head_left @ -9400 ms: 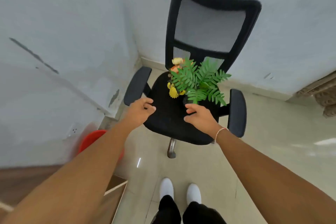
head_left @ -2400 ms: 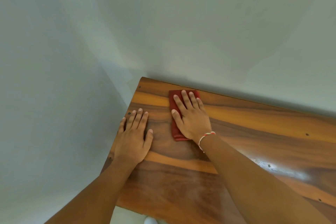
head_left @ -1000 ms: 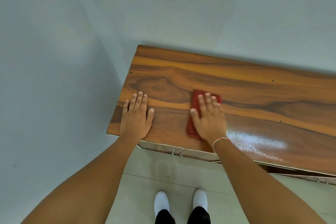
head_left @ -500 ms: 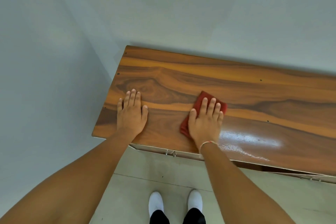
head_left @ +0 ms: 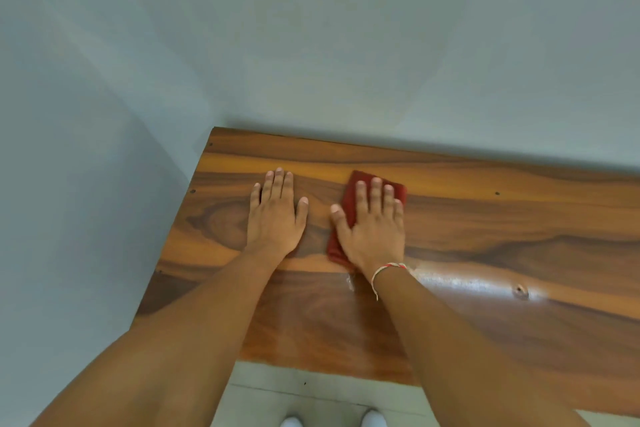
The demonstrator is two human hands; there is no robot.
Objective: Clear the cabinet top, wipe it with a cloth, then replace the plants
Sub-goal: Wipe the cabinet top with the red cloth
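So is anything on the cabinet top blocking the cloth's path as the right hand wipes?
Nothing visible. The right hand presses the red cloth flat on the cabinet top; only the left hand rests beside it, to its left. The wood to the right is bare.

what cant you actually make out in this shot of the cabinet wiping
Head view only:
- red cloth: mostly hidden under the flat right hand; its full shape cannot be told.
- cabinet top: right end cut off by the picture's edge; near strip hidden by both forearms.
- wood under the left hand: hidden by the palm.
- white shoes: cut off at the bottom edge.
- plants: not in view.
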